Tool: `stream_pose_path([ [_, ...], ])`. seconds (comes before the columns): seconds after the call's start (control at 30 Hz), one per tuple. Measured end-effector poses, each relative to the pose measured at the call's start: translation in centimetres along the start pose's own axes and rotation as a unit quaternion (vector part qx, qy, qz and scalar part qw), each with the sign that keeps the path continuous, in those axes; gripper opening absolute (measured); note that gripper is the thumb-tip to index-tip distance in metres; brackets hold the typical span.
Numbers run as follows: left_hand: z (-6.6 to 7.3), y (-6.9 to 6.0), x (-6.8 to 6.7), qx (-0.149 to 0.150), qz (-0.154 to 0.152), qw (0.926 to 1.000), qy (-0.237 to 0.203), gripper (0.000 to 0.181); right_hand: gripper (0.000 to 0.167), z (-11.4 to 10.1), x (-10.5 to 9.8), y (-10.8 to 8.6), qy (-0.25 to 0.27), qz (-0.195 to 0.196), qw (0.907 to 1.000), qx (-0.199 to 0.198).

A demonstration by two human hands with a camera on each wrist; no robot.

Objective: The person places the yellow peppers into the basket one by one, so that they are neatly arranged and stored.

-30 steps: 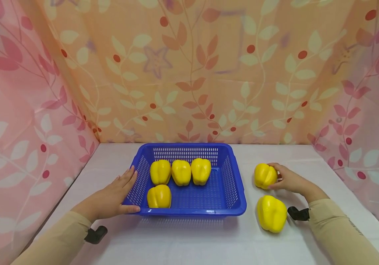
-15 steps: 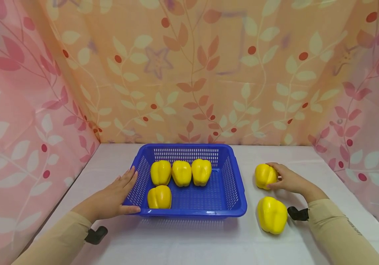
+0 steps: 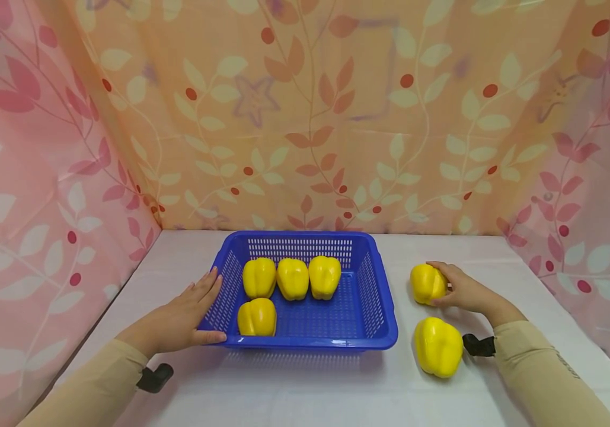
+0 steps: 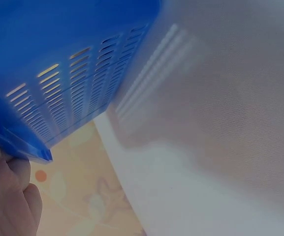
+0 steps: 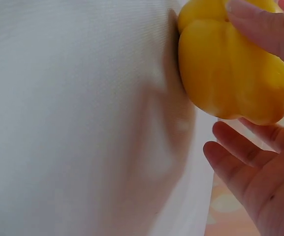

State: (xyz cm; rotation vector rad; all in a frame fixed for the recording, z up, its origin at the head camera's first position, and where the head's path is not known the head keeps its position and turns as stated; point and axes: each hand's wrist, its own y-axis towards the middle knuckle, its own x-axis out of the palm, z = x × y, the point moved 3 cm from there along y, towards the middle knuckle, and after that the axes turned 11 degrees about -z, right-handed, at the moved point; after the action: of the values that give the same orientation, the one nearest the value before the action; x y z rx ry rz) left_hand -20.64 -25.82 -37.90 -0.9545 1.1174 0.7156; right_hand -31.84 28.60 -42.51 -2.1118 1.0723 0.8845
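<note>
Head view: left of centre, the left hand (image 3: pixel 184 317) lies, fingers extended, along the left rim of the blue basket (image 3: pixel 312 343); at right, the right hand (image 3: pixel 465 289) holds the farther yellow pepper (image 3: pixel 425 284), white cloth (image 3: pixel 305 394) between it and basket. Left wrist: basket rim meets hand, lower left. Right wrist: thumb crosses pepper, upper right.

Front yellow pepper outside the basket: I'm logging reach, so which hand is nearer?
Right: the right hand is just behind that pepper; the left hand is across the blue basket from it.
</note>
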Motion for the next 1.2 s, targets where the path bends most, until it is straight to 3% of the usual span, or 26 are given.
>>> stream_pose_path([
  [0.5, 0.0, 0.0, 0.0, 0.001, 0.002, 1.0, 0.0, 0.11, 0.093, -0.1, -0.1, -0.2, 0.012, 0.017, 0.9998, 0.008],
  [0.83, 0.1, 0.0, 0.0, 0.002, 0.002, 1.0, -0.002, 0.108, 0.087, 0.4, -0.2, 0.1, -0.024, 0.037, 0.999, 0.005],
  [1.2, 0.2, -0.1, -0.1, 0.008, 0.004, 1.0, -0.003, 0.108, 0.084, -0.1, -1.5, -0.6, -0.029, 0.04, 0.9988, -0.003],
])
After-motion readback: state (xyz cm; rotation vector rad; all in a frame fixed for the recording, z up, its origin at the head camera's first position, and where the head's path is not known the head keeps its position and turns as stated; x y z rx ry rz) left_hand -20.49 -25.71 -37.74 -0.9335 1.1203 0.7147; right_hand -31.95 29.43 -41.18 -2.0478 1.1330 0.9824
